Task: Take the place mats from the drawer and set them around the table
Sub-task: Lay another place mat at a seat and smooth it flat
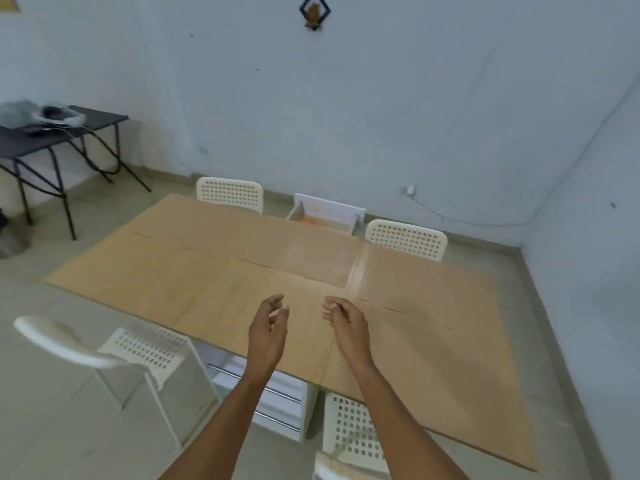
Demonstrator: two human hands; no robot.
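Place mats are not identifiable with certainty: the wooden surface shows pale rectangular panels with seams, and I cannot tell whether these are mats or part of the top. My left hand and my right hand hover above the near middle of the surface, close together but apart, palms turned toward each other, fingers loosely curled and holding nothing. At the far edge of the surface, well beyond both hands, an open white drawer stands pulled out between two white perforated chairs; its floor shows an orange tint, contents otherwise unclear. Under the near edge, below my forearms, sits a white drawer unit with metal bar handles, drawers closed. Two more white chairs stand on my side. A black folding table with blurred items stands at the left wall.
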